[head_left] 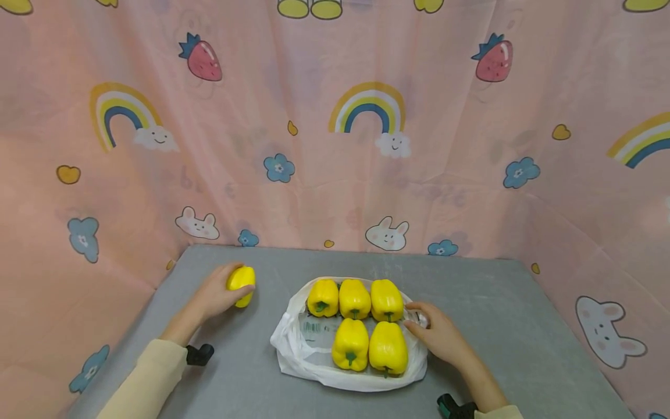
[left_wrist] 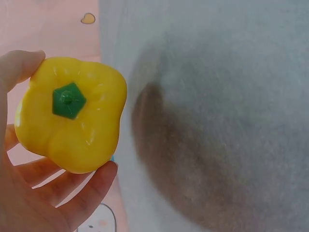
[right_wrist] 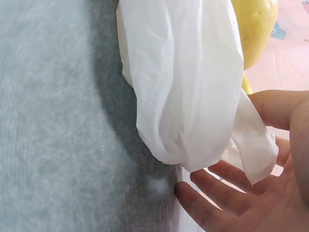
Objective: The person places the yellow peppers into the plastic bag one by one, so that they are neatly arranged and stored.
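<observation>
My left hand holds a yellow bell pepper over the left part of the table. Thumb and fingers wrap round its sides, and its green stem end faces the left wrist camera. Several more yellow bell peppers sit in two rows in a white plastic bag with its mouth spread wide. At the bag's right rim, my right hand has its thumb and fingers loosely spread. In the right wrist view a fold of the bag lies between them, with no firm grip visible.
The grey table runs back to a pink curtain printed with rainbows, strawberries and rabbits, which also hangs along both sides. A barcode label shows inside the bag, left of the front row. Dark straps sit on both wrists.
</observation>
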`<move>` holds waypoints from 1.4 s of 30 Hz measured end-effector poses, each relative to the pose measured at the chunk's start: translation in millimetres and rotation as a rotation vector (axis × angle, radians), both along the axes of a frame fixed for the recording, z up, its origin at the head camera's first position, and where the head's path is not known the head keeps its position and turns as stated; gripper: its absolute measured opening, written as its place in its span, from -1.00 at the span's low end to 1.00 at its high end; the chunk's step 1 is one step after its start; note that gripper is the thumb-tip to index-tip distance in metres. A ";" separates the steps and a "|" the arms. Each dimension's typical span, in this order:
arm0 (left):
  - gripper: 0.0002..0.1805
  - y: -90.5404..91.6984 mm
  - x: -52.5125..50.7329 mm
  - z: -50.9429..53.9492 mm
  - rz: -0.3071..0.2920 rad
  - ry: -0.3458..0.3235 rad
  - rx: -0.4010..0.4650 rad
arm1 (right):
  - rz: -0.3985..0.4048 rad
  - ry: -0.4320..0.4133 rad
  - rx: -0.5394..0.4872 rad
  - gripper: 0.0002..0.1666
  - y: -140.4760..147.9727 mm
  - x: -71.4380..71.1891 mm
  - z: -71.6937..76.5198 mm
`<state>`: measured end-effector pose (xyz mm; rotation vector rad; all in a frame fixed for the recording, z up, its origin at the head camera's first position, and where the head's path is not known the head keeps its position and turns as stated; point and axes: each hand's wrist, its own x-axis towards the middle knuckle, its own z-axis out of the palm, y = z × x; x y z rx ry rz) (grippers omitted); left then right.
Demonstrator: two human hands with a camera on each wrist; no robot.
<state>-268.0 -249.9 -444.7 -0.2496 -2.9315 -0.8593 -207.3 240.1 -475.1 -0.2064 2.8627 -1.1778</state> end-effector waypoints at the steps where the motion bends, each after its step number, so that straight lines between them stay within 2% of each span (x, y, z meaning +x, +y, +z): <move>1: -0.22 1.5 0.5 0.3 0.000 0.000 -0.003 | 0.002 0.001 -0.002 -0.48 0.0 0.0 0.1; 8: -0.20 16.8 6.0 3.0 -0.012 0.003 -0.025 | 0.010 0.006 -0.006 -0.47 0.6 -0.9 -1.2; 18: -0.22 39.9 14.5 6.6 -0.058 0.058 -0.037 | 0.015 0.017 -0.006 -0.48 0.9 -2.0 -2.0; 23: -0.23 49.8 19.3 11.3 -0.086 0.087 -0.024 | 0.011 0.009 0.001 -0.48 0.3 -1.6 -0.8; 35: -0.24 67.3 29.4 21.8 -0.095 0.129 -0.001 | 0.010 -0.001 0.001 -0.47 -0.1 0.2 2.4; 42: -0.25 75.6 36.7 29.3 -0.113 0.144 0.044 | 0.014 -0.002 -0.005 -0.48 0.3 0.3 3.5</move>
